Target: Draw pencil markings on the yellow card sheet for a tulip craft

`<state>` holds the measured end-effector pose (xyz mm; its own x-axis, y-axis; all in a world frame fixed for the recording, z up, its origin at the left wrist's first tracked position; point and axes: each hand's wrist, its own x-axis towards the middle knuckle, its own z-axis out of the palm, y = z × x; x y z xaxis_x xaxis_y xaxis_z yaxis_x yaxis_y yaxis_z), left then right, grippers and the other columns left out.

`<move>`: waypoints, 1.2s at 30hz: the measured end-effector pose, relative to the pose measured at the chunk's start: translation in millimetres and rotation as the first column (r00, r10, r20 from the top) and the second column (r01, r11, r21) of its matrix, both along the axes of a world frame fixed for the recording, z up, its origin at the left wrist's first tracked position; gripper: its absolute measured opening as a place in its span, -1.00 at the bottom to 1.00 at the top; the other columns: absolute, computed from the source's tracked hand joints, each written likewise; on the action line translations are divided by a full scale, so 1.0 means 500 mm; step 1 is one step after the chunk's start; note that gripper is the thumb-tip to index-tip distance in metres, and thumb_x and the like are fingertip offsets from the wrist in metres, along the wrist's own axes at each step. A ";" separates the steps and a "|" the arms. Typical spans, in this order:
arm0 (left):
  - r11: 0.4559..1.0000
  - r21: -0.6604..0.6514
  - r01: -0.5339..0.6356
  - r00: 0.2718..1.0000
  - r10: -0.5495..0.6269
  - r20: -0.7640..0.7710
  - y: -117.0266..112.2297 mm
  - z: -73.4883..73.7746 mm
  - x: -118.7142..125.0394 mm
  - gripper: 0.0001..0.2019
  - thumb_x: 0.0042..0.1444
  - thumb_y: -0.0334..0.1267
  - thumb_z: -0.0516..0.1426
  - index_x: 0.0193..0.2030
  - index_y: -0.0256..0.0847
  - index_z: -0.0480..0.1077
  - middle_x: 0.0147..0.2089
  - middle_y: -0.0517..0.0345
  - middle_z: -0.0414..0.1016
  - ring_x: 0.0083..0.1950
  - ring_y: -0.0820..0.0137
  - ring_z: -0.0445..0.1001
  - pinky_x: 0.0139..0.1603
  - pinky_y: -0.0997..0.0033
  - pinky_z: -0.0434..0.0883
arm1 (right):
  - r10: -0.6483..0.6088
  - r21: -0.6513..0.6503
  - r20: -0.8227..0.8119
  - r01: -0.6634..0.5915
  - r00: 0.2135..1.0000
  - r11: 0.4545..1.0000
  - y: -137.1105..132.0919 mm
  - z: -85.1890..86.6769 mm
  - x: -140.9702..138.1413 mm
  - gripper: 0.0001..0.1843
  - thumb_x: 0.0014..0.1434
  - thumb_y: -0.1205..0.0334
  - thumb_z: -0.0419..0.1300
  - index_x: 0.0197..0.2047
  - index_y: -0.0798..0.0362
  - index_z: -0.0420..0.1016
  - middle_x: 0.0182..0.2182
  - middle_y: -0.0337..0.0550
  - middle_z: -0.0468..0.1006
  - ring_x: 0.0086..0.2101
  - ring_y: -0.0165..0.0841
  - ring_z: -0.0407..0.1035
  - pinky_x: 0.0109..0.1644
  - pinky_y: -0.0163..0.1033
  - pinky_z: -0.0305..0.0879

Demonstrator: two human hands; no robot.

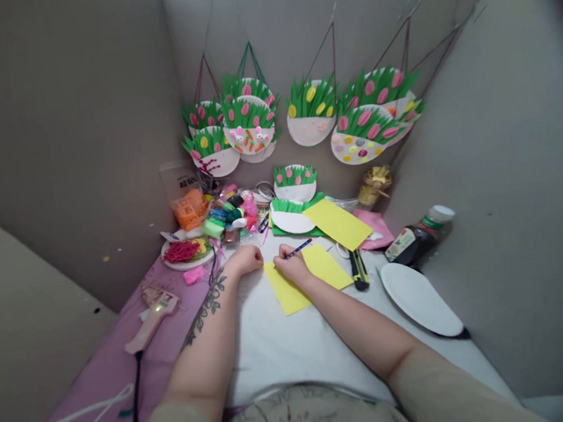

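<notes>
A dark blue pencil (298,249) is held in my right hand (291,264), which rests on a sheet of yellow paper (325,267) lying flat on the table. The pencil leans up to the right, its lower end mostly hidden by my fingers. My left hand (247,259) is curled closed at the left edge of that sheet; whatever may be inside its fingers is hidden. A second yellow sheet (339,223) lies behind, partly over green paper. A yellow and black utility knife (359,270) is to the right of the nearer sheet.
On the left are a pink glue gun (153,322), a plate of pink string (181,252) and bags of colourful clay (226,217). To the right lie a dark bottle (417,235) and a cut white paper plate (419,297). Decorated half plates (248,134) hang on the grey partition.
</notes>
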<state>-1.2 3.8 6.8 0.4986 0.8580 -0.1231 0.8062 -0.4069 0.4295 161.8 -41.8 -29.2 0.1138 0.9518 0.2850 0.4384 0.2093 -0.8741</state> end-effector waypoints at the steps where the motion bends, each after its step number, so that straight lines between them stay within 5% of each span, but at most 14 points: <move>1: 1.000 0.000 0.000 1.000 0.000 -0.001 0.000 0.000 0.000 -0.78 -0.12 -0.33 0.11 -0.32 -0.26 0.54 -0.32 0.04 0.58 -0.33 0.36 0.47 -0.34 0.49 0.31 | 0.002 0.000 -0.002 -0.002 1.000 1.000 0.000 -0.001 0.000 -0.77 -0.16 0.29 0.06 -0.64 0.01 0.00 -0.69 -0.41 0.02 -0.58 -0.45 0.00 -0.52 -0.35 -0.05; 36: 1.000 0.012 -0.001 1.000 0.001 -0.016 0.003 -0.003 0.001 -0.77 -0.10 -0.32 0.12 -0.31 -0.26 0.55 -0.32 0.04 0.59 -0.33 0.37 0.46 -0.34 0.50 0.30 | 0.040 0.005 0.039 -0.040 0.998 0.999 0.013 -0.005 -0.004 -0.66 -0.08 0.08 0.20 -0.63 0.02 0.12 -0.67 -0.40 0.15 -0.56 -0.45 0.08 -0.49 -0.34 -0.02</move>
<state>-0.7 5.2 5.2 0.4958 0.8599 -0.1212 0.8135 -0.4110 0.4115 159.7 -35.1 -31.8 0.0646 0.9536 0.2939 0.4633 0.2322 -0.8552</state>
